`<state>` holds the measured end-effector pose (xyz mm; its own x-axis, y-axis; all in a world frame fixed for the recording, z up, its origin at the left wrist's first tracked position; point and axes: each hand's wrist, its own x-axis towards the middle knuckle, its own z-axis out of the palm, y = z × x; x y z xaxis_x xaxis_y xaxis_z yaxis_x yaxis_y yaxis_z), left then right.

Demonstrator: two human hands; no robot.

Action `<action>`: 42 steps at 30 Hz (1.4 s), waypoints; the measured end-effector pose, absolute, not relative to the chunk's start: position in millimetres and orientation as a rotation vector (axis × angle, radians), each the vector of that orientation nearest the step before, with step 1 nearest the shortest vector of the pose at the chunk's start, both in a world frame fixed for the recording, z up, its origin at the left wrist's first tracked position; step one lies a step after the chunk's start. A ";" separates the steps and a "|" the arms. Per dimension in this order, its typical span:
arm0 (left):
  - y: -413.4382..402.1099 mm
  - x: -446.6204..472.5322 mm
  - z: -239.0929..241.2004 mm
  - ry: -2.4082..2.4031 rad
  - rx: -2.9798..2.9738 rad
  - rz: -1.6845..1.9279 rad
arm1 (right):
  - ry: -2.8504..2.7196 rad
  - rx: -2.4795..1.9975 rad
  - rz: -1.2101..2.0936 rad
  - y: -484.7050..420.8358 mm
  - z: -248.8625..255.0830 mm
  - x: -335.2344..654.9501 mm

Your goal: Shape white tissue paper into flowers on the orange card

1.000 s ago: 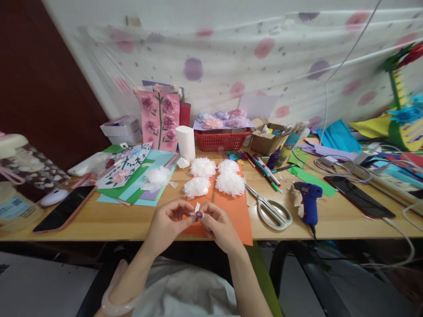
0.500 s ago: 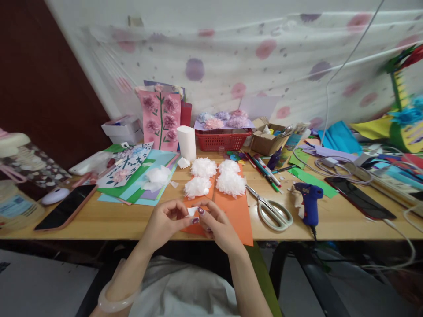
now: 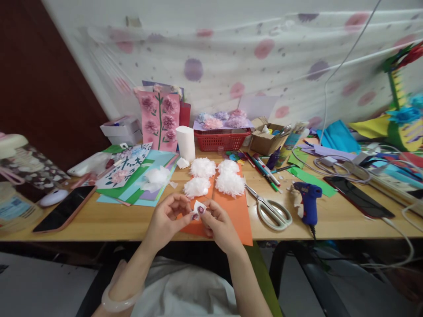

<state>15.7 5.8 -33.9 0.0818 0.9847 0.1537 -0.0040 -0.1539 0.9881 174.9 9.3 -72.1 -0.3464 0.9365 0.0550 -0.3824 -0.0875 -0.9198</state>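
A small piece of thin white paper (image 3: 197,204), partly covered by fingertips, is held between my two hands over the table's front edge. My left hand (image 3: 165,222) pinches it low with thumb and finger. From the other side my right hand (image 3: 220,225) grips it, thumb on top. Below them lies an orange paper sheet (image 3: 237,218). Several fluffy white paper flowers (image 3: 230,183) sit on and beside the orange paper, just beyond my fingers. Left of them are a small stack of white paper squares (image 3: 183,163) and a loose heap of white tissue (image 3: 157,177).
Scissors (image 3: 275,215) and a blue glue gun (image 3: 309,203) lie to the right, near a phone (image 3: 358,197) with cables. Another phone (image 3: 66,208) is on the left. A white roll (image 3: 186,144), red basket (image 3: 221,141) and cardboard box (image 3: 268,141) stand behind.
The white paper piece has turned more upright between my fingers, showing more of its surface. My right fingers have shifted slightly on it. The surrounding things stay where they were.
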 end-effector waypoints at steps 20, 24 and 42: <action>-2.3 10.6 -29.9 1.055 1.587 1.067 | -1.415 -0.766 1.614 4.5 -59.3 179.1; -0.7 9.1 -32.3 1.048 1.573 1.072 | -1.413 -0.768 1.629 3.9 -57.9 179.1; -8.2 2.5 -20.4 1.263 1.872 1.138 | -1.365 -0.737 1.626 4.6 -63.7 178.2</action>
<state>2.5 -8.2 -20.4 0.1781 0.9310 0.3185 0.4137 -0.3645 0.8343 178.2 4.6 -63.7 -0.4511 0.8881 0.0881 -0.2406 -0.0259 -0.9703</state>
